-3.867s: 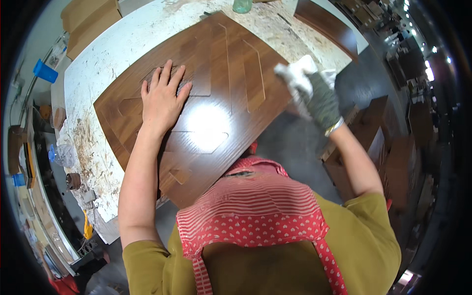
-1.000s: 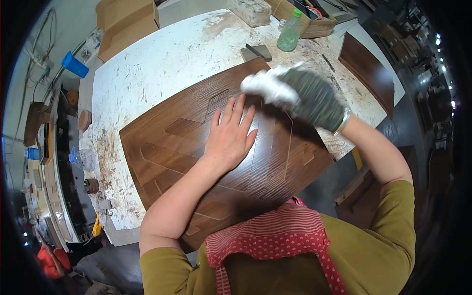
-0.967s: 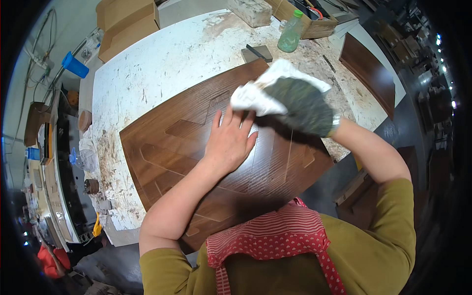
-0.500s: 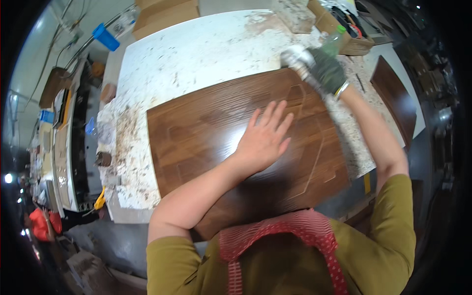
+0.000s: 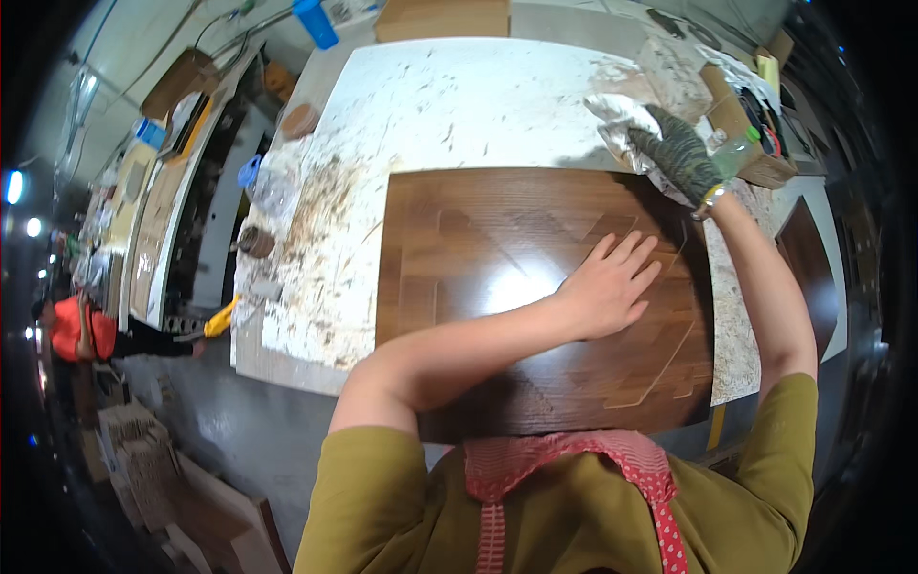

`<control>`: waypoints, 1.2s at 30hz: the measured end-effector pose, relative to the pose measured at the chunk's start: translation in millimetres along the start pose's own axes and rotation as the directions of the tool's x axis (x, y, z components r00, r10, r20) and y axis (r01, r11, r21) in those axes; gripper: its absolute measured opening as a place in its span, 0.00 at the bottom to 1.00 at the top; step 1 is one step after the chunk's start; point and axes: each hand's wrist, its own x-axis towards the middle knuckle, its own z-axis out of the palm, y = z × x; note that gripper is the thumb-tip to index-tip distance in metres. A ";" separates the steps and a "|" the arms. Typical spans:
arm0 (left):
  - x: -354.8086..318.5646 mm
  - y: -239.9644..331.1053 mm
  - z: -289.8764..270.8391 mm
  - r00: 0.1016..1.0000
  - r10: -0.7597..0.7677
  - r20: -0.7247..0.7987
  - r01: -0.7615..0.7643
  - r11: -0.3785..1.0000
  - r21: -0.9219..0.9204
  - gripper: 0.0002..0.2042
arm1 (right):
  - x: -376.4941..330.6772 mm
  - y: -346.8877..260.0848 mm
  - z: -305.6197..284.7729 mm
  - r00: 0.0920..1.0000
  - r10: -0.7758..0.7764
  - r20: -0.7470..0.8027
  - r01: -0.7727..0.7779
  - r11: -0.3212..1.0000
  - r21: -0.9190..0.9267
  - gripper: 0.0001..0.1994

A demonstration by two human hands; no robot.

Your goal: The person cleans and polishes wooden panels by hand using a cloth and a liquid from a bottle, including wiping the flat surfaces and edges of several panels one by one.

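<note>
A dark brown, glossy wooden panel (image 5: 469, 220) with a parquet-like pattern lies in front of me on the white, stained table top. My left hand (image 5: 612, 287) rests flat on its right half, bare, with the fingers spread. At the panel's far right corner, my right hand (image 5: 677, 158) wears a dark grey-green patterned glove. Its fingers are closed on a crumpled white cloth (image 5: 617, 129), which partly hangs over the far edge. How the thumb grips the cloth is hidden.
Right of my gloved hand stand a green-capped plastic bottle (image 5: 736, 148) and a cardboard box (image 5: 770, 172) of tools. A second brown panel (image 5: 808, 253) lies at far right. A blue cup (image 5: 316, 24) and brown tub (image 5: 299, 120) sit far left. A person in red (image 5: 76, 328) is beyond.
The view has turned, so the table and panel sit straighter and farther right. My left hand stays flat on the panel. My right hand keeps the cloth near the far right corner.
</note>
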 end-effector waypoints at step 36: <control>-238.6 12.4 -115.1 0.582 -0.790 -0.195 0.757 0.613 -0.225 0.26 | 66.0 -242.0 45.1 0.858 -0.225 0.462 0.135 0.966 0.219 0.28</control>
